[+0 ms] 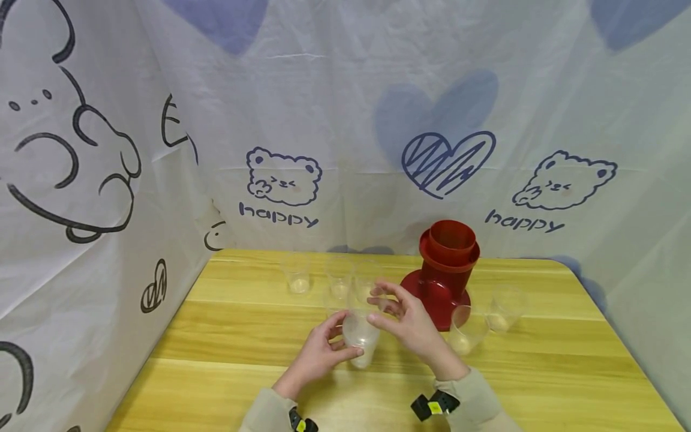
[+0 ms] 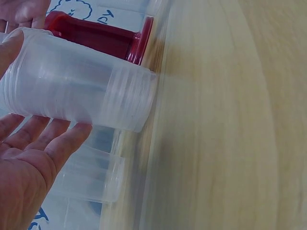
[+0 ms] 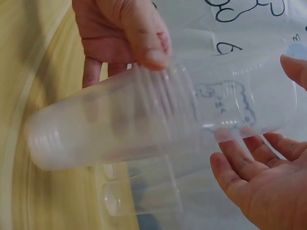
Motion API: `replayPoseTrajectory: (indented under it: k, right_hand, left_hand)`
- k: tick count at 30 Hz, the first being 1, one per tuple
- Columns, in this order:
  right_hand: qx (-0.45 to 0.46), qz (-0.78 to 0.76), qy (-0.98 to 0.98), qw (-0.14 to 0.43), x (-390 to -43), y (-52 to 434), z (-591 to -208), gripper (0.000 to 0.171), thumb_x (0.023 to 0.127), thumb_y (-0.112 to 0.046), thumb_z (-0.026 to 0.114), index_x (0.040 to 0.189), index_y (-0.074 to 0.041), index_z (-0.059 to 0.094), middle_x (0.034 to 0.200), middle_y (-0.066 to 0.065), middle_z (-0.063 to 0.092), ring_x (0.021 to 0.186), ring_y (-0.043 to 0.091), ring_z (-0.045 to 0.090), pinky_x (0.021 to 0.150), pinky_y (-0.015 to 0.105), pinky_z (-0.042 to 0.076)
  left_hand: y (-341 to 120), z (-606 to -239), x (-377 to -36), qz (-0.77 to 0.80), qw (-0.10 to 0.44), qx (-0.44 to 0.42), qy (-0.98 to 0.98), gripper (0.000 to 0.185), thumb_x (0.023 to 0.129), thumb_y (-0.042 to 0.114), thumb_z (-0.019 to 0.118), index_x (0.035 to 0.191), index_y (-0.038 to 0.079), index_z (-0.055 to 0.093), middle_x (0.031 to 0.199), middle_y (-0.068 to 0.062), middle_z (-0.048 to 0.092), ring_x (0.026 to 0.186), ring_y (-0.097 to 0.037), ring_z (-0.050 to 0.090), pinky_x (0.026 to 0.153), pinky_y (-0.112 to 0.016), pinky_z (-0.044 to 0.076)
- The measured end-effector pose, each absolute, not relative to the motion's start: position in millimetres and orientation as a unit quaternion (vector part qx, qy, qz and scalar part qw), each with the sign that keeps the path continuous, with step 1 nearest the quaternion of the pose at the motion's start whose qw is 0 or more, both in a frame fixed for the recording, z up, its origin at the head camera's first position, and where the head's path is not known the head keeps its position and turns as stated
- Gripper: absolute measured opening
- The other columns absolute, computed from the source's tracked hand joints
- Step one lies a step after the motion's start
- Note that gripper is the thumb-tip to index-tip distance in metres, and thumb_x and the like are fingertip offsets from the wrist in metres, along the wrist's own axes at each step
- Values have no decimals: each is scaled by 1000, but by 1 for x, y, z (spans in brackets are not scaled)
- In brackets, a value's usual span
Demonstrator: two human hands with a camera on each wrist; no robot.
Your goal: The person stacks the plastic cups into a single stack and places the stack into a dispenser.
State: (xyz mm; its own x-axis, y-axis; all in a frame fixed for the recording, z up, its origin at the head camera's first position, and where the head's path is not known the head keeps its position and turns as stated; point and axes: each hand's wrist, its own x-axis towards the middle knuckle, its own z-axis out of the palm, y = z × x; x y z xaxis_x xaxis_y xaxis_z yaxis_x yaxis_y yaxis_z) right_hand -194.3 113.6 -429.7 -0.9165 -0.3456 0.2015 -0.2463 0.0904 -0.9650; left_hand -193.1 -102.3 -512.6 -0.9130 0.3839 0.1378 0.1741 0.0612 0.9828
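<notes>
In the head view my left hand [image 1: 324, 351] grips a stack of nested clear plastic cups [image 1: 363, 345] just above the front middle of the table. The stack stands nearly upright, mouths up, with thumb and fingers round its upper part. Above it, my right hand [image 1: 407, 324] holds a single clear plastic cup [image 3: 240, 105] between thumb and fingers. That cup's lower end meets the mouth of the stack in the right wrist view. The left wrist view shows the several close-set rims of the stack [image 2: 72, 76].
Behind the hands stand other clear cups, among them one at the back left [image 1: 299, 282]. Two more stand right of my right hand, the nearer cup [image 1: 465, 336] in front. A red cylinder on a wide round base [image 1: 445, 282] rises at the back. Printed cloth [image 1: 345, 120] hangs behind the wooden table [image 1: 540, 372].
</notes>
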Motion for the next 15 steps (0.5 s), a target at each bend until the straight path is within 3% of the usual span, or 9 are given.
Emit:
replayPoseTrajectory:
  k: [15]
  right_hand:
    - [-225, -613, 753, 82, -202, 117, -454, 64, 91, -16, 72, 145, -1, 41, 137, 17, 53, 130, 32, 47, 108, 51, 38]
  left_hand:
    - [-103, -515, -194, 657, 92, 192, 723, 69, 84, 15, 80, 143, 10, 46, 130, -17, 53, 118, -34, 56, 91, -35, 54]
